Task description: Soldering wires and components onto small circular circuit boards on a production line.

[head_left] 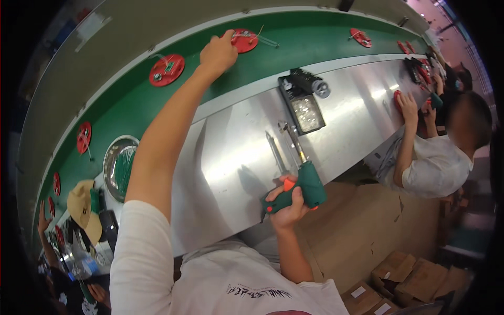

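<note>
My left hand (219, 54) reaches far over the green belt. Its fingers are closed at the left edge of a round red disc (245, 42) that carries small parts and thin wires; the fingertips are partly hidden. My right hand (290, 210) is wrapped round the grip of a green soldering gun (312, 185) with an orange-red trigger. The gun's metal tip points away from me, above the steel bench (226, 173). Left of my reaching arm, another red disc (167, 70) with a small green board lies on the belt.
A black soldering stand (307, 115) rests on the bench. At left are a steel bowl (110, 163) of green strands, a tan cap (84, 210) and a bottle (81, 265). A co-worker (441, 152) works at right; cardboard boxes (394, 268) sit below. More discs line the green belt (310, 47).
</note>
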Demonstrator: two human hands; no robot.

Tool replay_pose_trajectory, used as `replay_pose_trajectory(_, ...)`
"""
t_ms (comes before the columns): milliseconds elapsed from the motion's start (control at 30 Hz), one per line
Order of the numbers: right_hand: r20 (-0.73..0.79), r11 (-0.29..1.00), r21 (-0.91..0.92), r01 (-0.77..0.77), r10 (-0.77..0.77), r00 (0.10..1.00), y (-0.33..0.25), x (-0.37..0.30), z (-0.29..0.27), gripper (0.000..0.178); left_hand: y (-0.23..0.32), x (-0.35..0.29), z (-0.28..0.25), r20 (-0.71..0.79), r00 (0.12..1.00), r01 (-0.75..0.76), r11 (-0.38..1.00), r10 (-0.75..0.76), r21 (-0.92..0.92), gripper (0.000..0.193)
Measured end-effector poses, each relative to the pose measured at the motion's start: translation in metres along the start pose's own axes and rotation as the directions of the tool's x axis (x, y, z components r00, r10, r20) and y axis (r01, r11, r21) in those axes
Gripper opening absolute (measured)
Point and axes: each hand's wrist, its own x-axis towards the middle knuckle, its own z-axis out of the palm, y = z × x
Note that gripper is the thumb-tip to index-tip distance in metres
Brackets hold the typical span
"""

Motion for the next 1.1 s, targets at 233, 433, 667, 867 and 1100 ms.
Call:
replay_pose_trajectory(233, -0.096, 1.0, 0.008, 0.023, -0.022, 0.995, -0.002, -0.005, 0.006, 0.038, 0.022, 0.053, 0.033, 0.177, 0.984, -0.025, 0.995, 0.008, 0.093, 0.042)
replay_pose_trajectory(433, -0.044, 0.998, 0.008, 0.055, -0.055, 0.998, 0.007, 0.001, 0.002, 0.034, -0.011, -0.034, -0.027, 0.244, 0.933, -0.221, 0.957, 0.264, -0.188, 0.039)
replay_pose_trajectory(667, -0.004, 0.996, 0.065, -0.055, 0.055, 0.998, -0.008, 0.006, 0.004, 0.04, -0.04, -0.252, -0.118, 0.237, 0.83, -0.466, 0.862, 0.504, -0.201, 0.015)
replay_pose_trajectory(867, 0.017, 0.997, -0.07, -0.031, 0.032, 0.999, -0.009, 0.012, 0.009, 0.043, -0.116, -0.396, -0.137, 0.016, 0.898, -0.437, 0.896, 0.44, -0.085, 0.022)
replay_pose_trajectory(1100, -0.002, 0.964, -0.244, -0.104, 0.107, 0.994, -0.01, 0.01, 0.014, 0.045, -0.151, -0.431, -0.168, -0.223, 0.953, -0.26, 0.93, 0.204, -0.261, 0.031)
